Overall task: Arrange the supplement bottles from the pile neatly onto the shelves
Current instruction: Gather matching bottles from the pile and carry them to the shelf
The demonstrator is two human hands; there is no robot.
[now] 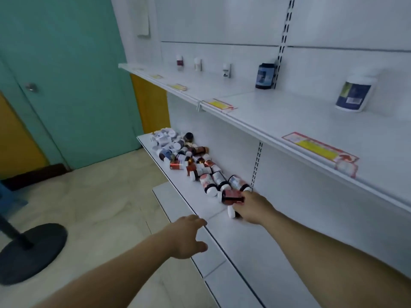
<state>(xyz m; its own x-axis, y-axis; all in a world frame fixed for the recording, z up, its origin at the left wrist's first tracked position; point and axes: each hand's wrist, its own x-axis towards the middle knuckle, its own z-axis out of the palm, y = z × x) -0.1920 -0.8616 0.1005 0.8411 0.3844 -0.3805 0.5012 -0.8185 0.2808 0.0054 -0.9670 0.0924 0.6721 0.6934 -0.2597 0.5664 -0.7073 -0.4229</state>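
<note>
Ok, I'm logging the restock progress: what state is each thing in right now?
Pile of bottles: lying on their sides, jumbled, on the lower shelf.
Red bottle: held by the right grip at the pile's near end.
Left grip: open, holding nothing, over the shelf's front edge.
Five upper-shelf bottles: upright, spaced apart.
Door: shut.

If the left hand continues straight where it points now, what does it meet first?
Probably the front edge of the lower shelf, ahead of the left hand; next, the white-capped bottle in the right hand. Depth is unclear.
</note>
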